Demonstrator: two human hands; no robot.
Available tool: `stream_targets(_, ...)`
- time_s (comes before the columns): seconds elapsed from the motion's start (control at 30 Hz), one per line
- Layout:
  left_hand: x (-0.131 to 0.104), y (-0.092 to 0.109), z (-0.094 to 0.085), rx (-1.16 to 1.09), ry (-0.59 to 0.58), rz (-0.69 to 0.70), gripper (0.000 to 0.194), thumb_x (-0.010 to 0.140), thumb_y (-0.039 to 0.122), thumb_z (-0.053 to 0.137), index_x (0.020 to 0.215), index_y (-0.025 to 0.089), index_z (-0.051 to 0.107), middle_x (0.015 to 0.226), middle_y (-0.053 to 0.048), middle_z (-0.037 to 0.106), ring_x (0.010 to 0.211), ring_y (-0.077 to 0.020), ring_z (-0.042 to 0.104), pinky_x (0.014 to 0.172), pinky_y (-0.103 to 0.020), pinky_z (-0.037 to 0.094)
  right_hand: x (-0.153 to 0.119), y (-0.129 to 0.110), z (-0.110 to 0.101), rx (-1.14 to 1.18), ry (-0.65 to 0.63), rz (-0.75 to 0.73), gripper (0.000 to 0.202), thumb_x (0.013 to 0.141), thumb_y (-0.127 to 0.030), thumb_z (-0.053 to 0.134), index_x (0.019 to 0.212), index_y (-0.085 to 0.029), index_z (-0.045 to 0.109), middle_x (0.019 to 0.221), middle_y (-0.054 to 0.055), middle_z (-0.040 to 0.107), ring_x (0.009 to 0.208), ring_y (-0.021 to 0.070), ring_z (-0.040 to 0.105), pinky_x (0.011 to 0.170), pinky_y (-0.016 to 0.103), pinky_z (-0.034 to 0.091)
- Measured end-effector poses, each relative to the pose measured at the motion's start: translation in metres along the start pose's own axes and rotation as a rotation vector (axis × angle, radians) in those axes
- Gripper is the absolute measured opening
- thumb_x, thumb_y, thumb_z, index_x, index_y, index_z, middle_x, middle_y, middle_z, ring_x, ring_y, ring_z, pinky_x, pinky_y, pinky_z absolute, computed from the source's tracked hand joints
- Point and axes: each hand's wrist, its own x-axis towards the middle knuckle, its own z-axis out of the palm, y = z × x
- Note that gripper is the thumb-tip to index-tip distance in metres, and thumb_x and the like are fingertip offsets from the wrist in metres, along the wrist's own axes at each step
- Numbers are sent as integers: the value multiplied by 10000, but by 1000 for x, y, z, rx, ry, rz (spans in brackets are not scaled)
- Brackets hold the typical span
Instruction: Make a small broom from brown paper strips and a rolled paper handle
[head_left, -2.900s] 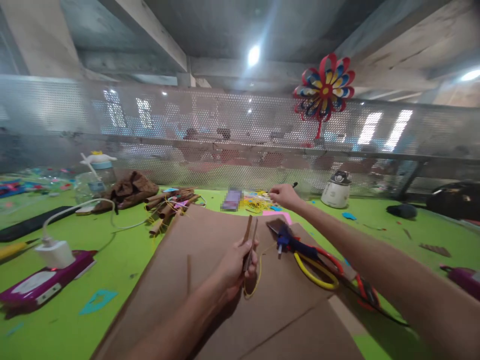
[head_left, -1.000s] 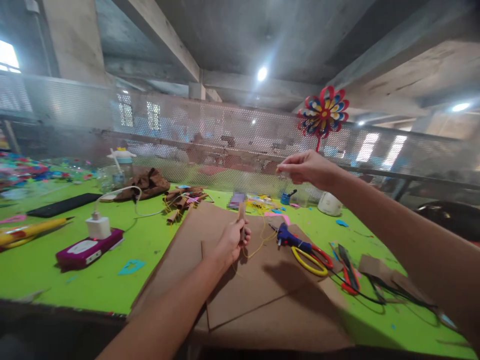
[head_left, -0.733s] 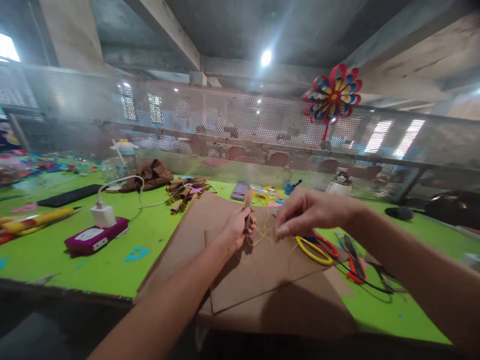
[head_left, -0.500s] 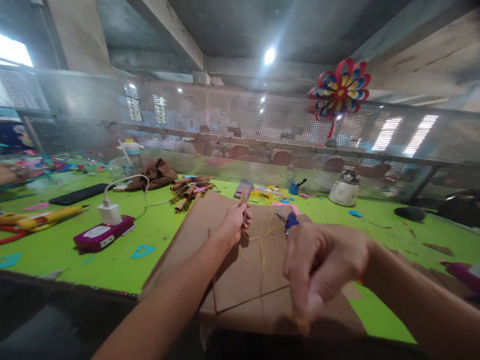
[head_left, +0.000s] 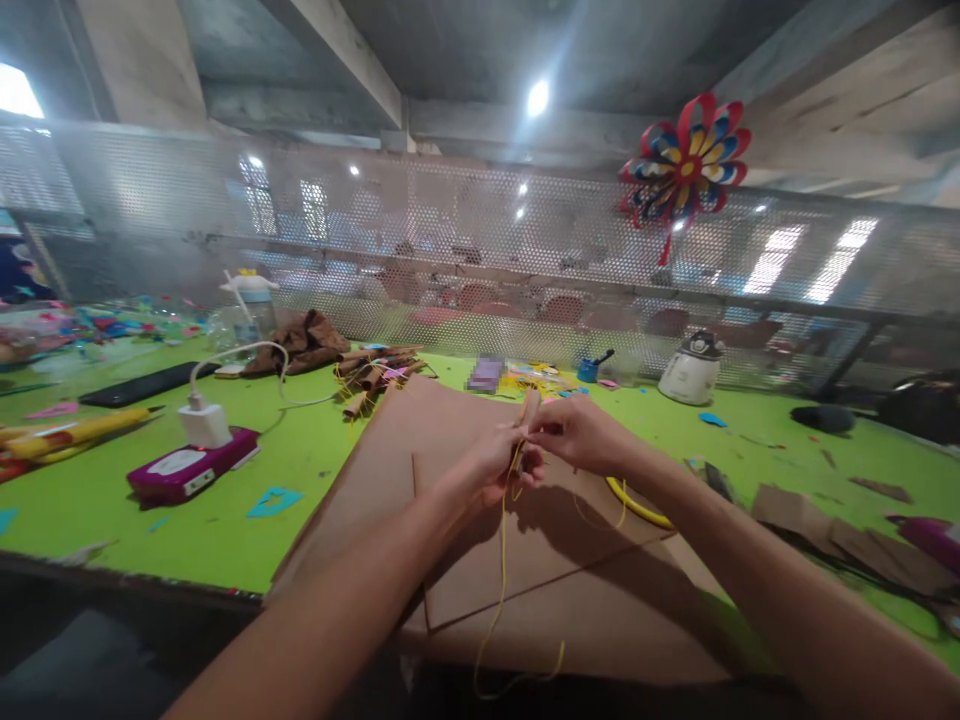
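Brown strip [head_left: 531,400], one: held above the cardboard sheet [head_left: 367,500]; long axis slightly off upright in view, upper end pointing away from the wearer and leaning a little right, lower part hidden by fingers. Left hand [head_left: 508,462]: closed around the strip. Right hand [head_left: 576,432]: fingers bunched at the strip's right side; whether they pinch anything, cannot tell. Yellow string [head_left: 503,570], one length: at the strip, hanging past the sheet's near edge, end curling right. Brown rolls [head_left: 379,375], bundled: on the green surface [head_left: 217,545], beyond the sheet's left edge.
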Motion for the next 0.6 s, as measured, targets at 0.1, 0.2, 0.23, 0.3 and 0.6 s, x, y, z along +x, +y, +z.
stream_targets(0.1, -1, -2, 3, -2, 33, -22, 116, 855, 210, 424, 760, 156, 460, 511, 38, 463, 330, -27, 350, 337, -127, 179, -2, 9, 8, 9, 18, -1, 171, 790, -224, 573, 666, -159, 672, 575, 5, 599, 512, 93, 437, 516, 231, 283)
stream_targets(0.2, -1, -2, 6, 11, 13, -15, 174, 883, 225, 376, 744, 158, 457, 489, 54, 425, 309, -17, 267, 340, -141, 142, -4, 16, 11, 74, 4, 9, 199, 799, -259, 566, 669, -153, 672, 619, 17, 625, 564, 107, 482, 537, 228, 312)
stream_targets(0.23, -2, -1, 7, 25, -2, -5, 179, 883, 225, 374, 743, 159, 463, 478, 58, 411, 308, -21, 258, 342, -148, 139, -4, 18, 11, 104, -7, 25, 216, 801, -280, 569, 661, -151, 671, 625, 20, 627, 579, 112, 491, 543, 228, 322)
stream_targets(0.3, -3, -1, 8, 59, -23, 18, 170, 873, 214, 387, 735, 161, 470, 459, 66, 384, 310, -26, 242, 347, -159, 135, -5, 23, 9, 167, -35, 69, 253, 802, -326, 573, 648, -147, 664, 625, 23, 622, 591, 117, 498, 544, 229, 335)
stream_targets(0.6, -6, -4, 8, 222, -97, -39, 215, 879, 265, 373, 729, 158, 485, 514, 44, 410, 345, -28, 240, 371, -192, 116, -12, 38, -22, 414, -228, 141, 260, 762, -378, 613, 625, -159, 643, 597, -9, 562, 560, 101, 467, 525, 231, 346)
